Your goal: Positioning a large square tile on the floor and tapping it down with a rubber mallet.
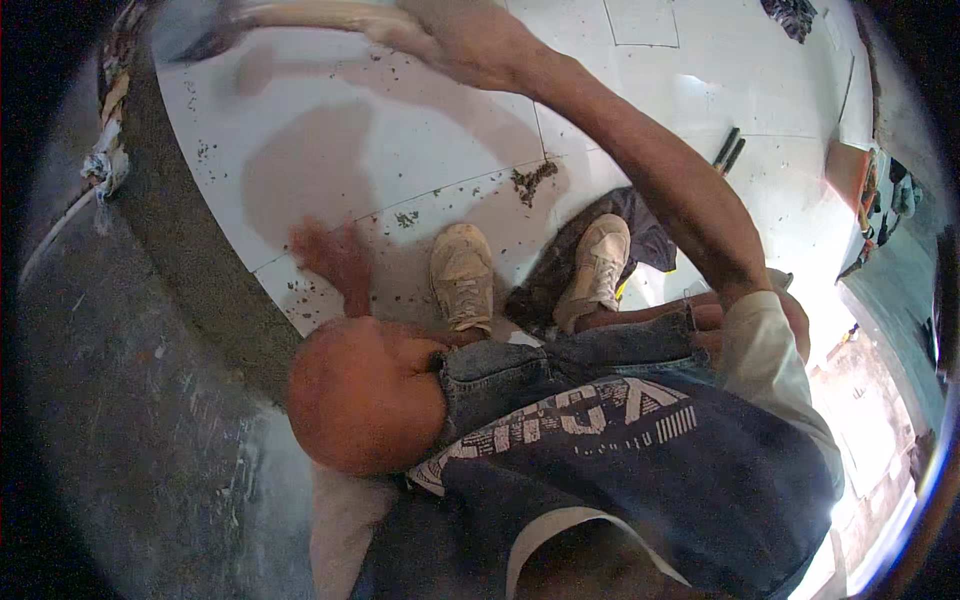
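right hand (470, 40) raised toward 12 o'clock, fingers wrapped around pale wooden handle (300, 14) of a hammer-like tool, its blurred dark head (205, 40) out toward 11 o'clock above white floor tiles (330, 130). left hand (335, 255) low near 9 o'clock of the beige shoes (462, 275), fingers spread wide and flat on the tile, holding nothing, among scattered dark debris (533, 180). dark cloth (640, 225) under the right shoe, grey concrete edge (190, 260) at 8 o'clock.
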Motion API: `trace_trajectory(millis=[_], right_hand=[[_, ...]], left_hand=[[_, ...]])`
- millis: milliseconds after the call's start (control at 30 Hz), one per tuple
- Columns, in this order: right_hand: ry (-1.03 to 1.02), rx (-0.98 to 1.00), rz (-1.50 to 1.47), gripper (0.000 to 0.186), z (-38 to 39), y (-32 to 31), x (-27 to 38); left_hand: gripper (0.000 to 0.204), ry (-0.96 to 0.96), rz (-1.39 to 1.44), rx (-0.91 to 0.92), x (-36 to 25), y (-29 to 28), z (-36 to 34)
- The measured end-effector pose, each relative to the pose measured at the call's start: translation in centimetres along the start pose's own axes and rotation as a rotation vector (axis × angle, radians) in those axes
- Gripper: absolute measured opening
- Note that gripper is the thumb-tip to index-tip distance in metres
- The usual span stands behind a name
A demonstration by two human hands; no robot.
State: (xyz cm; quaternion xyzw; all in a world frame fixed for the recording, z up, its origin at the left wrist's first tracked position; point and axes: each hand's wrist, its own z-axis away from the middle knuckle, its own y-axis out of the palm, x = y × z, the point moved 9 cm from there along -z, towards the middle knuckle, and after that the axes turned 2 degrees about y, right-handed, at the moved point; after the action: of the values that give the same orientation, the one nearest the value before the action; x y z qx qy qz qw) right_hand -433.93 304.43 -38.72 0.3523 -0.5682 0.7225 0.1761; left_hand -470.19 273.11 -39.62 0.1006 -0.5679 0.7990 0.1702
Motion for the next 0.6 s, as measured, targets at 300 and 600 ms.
trace_trajectory(millis=[300,600], right_hand=[[0.125,0.033,0.174,0.045,4.3,8.9,-3.1],[0.157,-0.138,-0.175,0.049,-0.6,6.8,11.1]], left_hand=[[0.057,-0.226,0.440,0.736,-6.6,-3.7,-7.8],[0.120,-0.563,0.909,0.024,3.9,15.4,-15.3]])
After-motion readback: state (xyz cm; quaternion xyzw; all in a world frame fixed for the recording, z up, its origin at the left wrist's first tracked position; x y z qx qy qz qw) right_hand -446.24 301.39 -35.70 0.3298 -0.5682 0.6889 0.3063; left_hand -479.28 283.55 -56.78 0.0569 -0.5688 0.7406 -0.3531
